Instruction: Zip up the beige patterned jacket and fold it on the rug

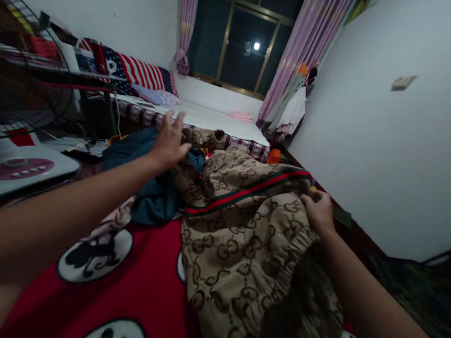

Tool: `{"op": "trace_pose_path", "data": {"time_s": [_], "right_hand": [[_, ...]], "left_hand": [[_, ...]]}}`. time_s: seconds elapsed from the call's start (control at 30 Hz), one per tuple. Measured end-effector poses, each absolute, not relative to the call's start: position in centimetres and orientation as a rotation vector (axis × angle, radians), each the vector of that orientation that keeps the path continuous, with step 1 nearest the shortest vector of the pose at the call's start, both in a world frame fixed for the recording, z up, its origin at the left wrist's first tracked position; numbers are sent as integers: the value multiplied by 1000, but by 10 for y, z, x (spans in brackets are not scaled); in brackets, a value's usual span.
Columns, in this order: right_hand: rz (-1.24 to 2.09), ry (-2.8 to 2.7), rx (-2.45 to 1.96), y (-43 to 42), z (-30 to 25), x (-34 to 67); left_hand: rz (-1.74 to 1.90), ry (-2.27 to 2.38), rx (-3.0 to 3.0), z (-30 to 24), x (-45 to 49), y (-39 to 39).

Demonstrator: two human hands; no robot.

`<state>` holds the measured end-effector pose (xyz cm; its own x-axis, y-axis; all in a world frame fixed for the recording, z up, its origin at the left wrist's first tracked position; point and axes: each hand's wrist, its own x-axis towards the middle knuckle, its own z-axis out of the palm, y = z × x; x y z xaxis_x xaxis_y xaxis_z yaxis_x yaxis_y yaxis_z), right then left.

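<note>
Spreading below my camera, the printed red blanket [153, 273] carries the tan patterned garment [239, 238], which lies rumpled from the centre toward the right. Just left of it, a teal cloth [153, 205] sits bunched. My right hand [319, 211] pinches the garment's right edge between thumb and fingers. My left hand [170, 140] is released, fingers spread, beside the teal cloth; I cannot tell whether it touches. Smallest, a red-and-green stripe [243, 193] crosses the garment.
</note>
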<state>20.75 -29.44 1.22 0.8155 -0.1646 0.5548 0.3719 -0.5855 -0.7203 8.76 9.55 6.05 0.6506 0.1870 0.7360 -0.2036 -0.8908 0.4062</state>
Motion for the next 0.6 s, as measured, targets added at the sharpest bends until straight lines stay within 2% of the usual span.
{"op": "trace_pose_path", "data": {"time_s": [0.07,0.17,0.27,0.43,0.5,0.6], "right_hand": [[-602,-154,-2160,-312,-17,205],[-439,-282,-2369,-351,-43,178],[-285,-365,-2535,-392,-52,148],[53,-648,-2612,-432,-63,126],[-39,-678,-2640,-437,-71,129],[-443,-497,-2754,-440,-84,140]], "left_hand": [[963,-248,2518,22,68,65],[308,-851,2564,-34,17,18],[-63,-1059,2463,-68,-21,-13],[-155,-940,2341,-81,-32,-36],[-140,-832,2348,-80,-33,-48],[-121,-673,2396,-82,-38,-71]]}}
